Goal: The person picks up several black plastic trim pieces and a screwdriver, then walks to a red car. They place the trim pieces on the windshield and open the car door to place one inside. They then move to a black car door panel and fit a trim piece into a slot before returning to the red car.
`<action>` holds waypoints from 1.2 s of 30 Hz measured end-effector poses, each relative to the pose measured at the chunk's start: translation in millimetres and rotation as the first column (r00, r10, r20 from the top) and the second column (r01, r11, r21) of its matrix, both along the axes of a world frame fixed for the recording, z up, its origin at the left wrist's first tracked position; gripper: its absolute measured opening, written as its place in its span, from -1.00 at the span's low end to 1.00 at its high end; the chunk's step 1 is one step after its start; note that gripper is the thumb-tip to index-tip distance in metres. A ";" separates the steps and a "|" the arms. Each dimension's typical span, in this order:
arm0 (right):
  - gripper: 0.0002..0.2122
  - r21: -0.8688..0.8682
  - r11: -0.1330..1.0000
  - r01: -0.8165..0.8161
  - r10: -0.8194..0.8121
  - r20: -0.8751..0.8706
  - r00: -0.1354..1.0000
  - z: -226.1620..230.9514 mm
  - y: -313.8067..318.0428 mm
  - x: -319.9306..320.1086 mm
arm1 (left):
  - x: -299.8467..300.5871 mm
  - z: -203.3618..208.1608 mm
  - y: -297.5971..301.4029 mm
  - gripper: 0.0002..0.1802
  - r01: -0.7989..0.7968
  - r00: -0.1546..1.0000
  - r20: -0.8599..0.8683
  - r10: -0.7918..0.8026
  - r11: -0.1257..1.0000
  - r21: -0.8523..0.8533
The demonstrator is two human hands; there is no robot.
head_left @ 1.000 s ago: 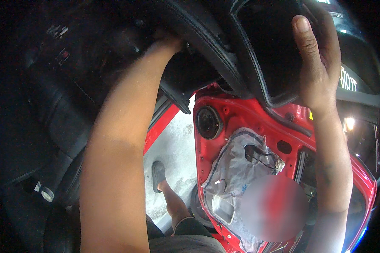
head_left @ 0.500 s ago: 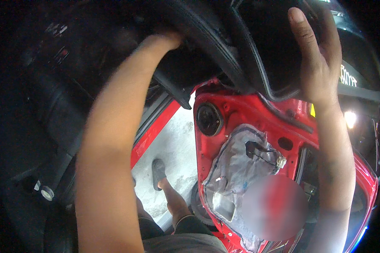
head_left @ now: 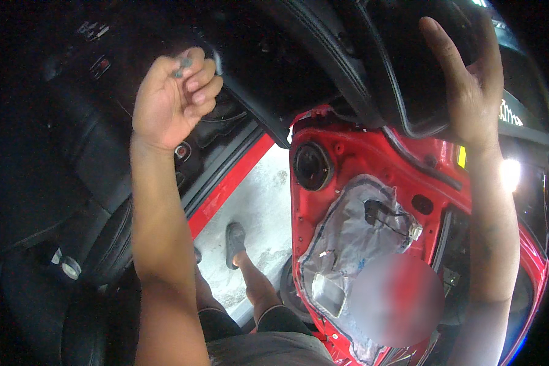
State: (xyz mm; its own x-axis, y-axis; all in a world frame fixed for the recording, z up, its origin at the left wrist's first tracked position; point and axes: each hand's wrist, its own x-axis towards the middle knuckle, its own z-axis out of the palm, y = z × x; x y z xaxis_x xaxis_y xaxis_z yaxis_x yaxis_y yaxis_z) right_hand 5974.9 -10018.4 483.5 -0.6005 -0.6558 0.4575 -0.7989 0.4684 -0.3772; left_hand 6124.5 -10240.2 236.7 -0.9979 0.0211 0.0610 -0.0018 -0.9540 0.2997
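Note:
My left hand is raised with its palm turned up and fingers curled. Pinched between its thumb and index finger is a small grey-green piece, too small to name surely. At the upper right, my right hand lies against black car trim, thumb stretched out and apart from the fingers. Its fingertips run toward the top edge and are partly out of sight. Below, between my arms, stands an open red car door, stripped to its metal, with a grey sheet over its middle.
A round black speaker sits in the door near its hinge side. A white connector hangs from the sheet. The red door sill slants to the left of pale ground. A blurred disc covers part of the door.
My left hand has come out from the dark area under the trim, moving left and toward me, and now shows a small piece in its fingers. My right hand has barely moved.

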 end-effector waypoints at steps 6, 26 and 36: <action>-0.35 0.176 0.982 0.065 -0.035 -0.166 0.986 7.5 -6.7 16.7 | -9.4 -8.1 15.2 -0.71 -0.041 0.999 0.027 0.043 0.995 -0.091; -0.47 0.073 0.996 -0.046 0.047 -0.008 0.999 9.2 -2.1 3.0 | -191.6 -68.2 102.6 -0.51 0.073 0.961 -0.162 0.226 -0.765 -0.640; -0.48 0.110 0.994 0.015 -0.015 -0.007 1.000 16.9 4.0 -3.3 | -197.5 -69.7 86.5 -0.45 0.101 0.958 -0.120 0.260 -0.701 -0.706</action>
